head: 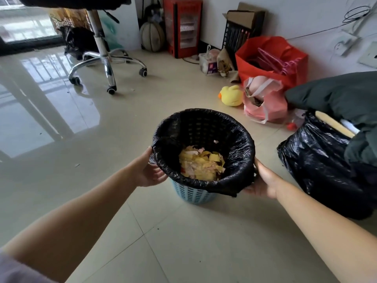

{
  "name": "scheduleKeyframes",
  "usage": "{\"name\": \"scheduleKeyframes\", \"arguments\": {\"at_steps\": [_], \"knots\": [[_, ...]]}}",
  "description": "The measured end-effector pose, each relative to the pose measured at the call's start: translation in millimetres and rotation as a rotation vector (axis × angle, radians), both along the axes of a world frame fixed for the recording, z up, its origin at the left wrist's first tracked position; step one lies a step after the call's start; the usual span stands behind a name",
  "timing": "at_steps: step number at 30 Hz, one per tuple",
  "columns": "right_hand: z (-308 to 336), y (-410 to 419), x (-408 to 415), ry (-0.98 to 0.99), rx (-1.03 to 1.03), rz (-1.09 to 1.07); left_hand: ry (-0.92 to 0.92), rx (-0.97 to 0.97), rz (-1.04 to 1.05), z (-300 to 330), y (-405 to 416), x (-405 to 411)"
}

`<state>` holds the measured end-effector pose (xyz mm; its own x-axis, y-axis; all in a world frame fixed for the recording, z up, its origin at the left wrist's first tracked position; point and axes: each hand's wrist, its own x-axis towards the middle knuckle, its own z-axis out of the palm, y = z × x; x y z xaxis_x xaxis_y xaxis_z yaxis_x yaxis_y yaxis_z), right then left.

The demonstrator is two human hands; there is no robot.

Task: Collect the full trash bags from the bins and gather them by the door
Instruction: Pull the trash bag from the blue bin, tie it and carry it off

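Observation:
A small light-blue lattice bin (pixel 191 194) stands on the tiled floor in the middle of the head view. A black trash bag (pixel 238 146) lines it, its edge folded down over the rim. Yellow and pink scraps (pixel 201 163) lie at the bottom. My left hand (pixel 149 170) grips the folded bag edge on the bin's left side. My right hand (pixel 263 180) grips the bag edge on the right side, fingers curled under the fold. A second, large black trash bag (pixel 318 160) stuffed with dark cloth and sticks sits on the floor to the right.
An office chair (pixel 102 58) with a chrome wheeled base stands at the back left. Along the right wall lie a yellow plush duck (pixel 231 96), a pink bag (pixel 263 101), a red bag (pixel 271 58) with hangers, a red heater (pixel 182 25) and a ball (pixel 152 36).

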<state>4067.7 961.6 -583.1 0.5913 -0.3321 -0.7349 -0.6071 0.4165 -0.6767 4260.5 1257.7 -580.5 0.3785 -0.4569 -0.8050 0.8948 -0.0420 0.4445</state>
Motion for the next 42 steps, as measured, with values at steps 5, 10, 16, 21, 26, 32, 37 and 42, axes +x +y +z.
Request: {"name": "scheduleKeyframes", "arguments": {"at_steps": [5, 10, 16, 21, 26, 32, 37, 42], "knots": [[12.7, -8.6, -9.4, 0.045, -0.014, 0.015, -0.028, 0.058, 0.128, 4.8, 6.2, 10.2], [26.1, -12.4, -29.7, -0.094, 0.13, 0.113, -0.094, -0.003, 0.018, 12.6, 9.8, -8.7], [40.2, -2.6, -26.8, -0.069, 0.158, 0.251, -0.192, 0.086, 0.222, 18.9, 6.4, -14.8], [49.3, -5.9, -17.1, -0.073, 0.07, 0.251, -0.291, 0.271, 0.494, 27.0, -5.7, -10.0], [76.5, -9.8, -5.7, -0.033, -0.077, 0.337, -0.457, 0.202, 0.594, 59.5, -31.9, -9.2], [89.5, -11.8, 11.4, -0.115, -0.136, 0.031, -0.224, 0.007, 0.411, 80.5, -55.1, -45.9], [88.4, -9.0, 16.1, -0.263, 0.139, -0.219, -0.144, -0.078, 0.275, 100.5, -61.3, -55.9], [98.5, -4.3, 22.1, -0.388, 0.06, -0.207, -0.158, -0.156, 0.276, 107.5, -63.0, -54.0]]}}
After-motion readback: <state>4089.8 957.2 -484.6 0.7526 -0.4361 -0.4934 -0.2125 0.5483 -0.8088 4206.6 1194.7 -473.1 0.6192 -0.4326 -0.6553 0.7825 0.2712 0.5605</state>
